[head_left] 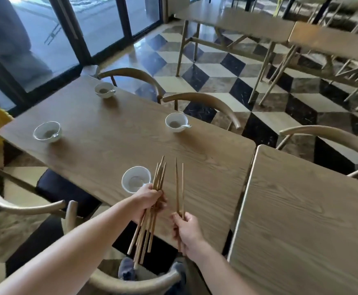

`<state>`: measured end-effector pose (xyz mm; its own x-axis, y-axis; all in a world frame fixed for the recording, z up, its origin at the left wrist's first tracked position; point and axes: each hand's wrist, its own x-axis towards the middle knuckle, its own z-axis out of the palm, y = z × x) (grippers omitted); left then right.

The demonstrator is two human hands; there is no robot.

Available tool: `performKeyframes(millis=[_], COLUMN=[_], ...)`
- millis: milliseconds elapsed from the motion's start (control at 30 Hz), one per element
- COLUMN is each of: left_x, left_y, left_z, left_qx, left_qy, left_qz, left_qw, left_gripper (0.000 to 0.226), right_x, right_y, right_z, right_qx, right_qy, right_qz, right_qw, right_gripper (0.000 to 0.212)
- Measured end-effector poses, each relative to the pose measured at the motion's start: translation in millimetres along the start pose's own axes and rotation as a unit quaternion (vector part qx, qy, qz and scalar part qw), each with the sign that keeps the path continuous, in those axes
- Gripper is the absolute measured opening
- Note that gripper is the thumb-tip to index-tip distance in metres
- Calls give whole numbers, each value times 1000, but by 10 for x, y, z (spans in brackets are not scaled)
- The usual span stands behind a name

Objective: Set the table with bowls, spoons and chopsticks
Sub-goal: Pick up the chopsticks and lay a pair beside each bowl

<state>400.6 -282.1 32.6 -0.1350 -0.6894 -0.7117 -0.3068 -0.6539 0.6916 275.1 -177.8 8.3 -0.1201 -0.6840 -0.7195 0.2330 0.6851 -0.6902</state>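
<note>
Several white bowls stand on the dark wooden table (114, 133): a near bowl (134, 178), a right bowl (176, 122) with a spoon (186, 125), a left bowl (47, 131) with a spoon, and a far bowl (104, 89) with a spoon. My left hand (147, 201) grips a bundle of wooden chopsticks (160, 177) just right of the near bowl. Over the table's near edge, my right hand (187, 229) holds a pair of chopsticks (179, 186) upright, tips pointing away. The near bowl's spoon is partly hidden by my left hand.
Curved-back wooden chairs ring the table: one below me (131, 284), one at the left (7, 201), two on the far side (205, 101). A lighter wooden table (301, 220) butts against the right end. More tables and chairs stand beyond, on a checkered floor (216, 71).
</note>
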Motion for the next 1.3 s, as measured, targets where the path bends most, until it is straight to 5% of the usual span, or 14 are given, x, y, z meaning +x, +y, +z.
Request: performKeyframes(millis=[200,567,800,1067,1300], left_x=[375,1028,1408,1634,1568], left_y=[182,408,403,332,278], left_z=[-202,-1122,-1567,-1679,-1606], left_qx=[-64,-131,-105,-59,-31], left_qy=[-10,-131,-145,-148,-162], left_qz=[2,-55,-52,-70,-86], left_qw=[998,981,982,985,983], left_gripper=[36,37,39,40,38], right_x=[305,836,1235,1233,1203], right_y=[81,227,213,275,363], right_z=[-103,633,889,989,1163], right_qx=[30,-56,-293,-291,-343], right_qy=[87,190,287,370,338], right_qz=[104,177,158,131,105], right_qw=[990,964,898,872,870], right_gripper=[35,13,20,29,11])
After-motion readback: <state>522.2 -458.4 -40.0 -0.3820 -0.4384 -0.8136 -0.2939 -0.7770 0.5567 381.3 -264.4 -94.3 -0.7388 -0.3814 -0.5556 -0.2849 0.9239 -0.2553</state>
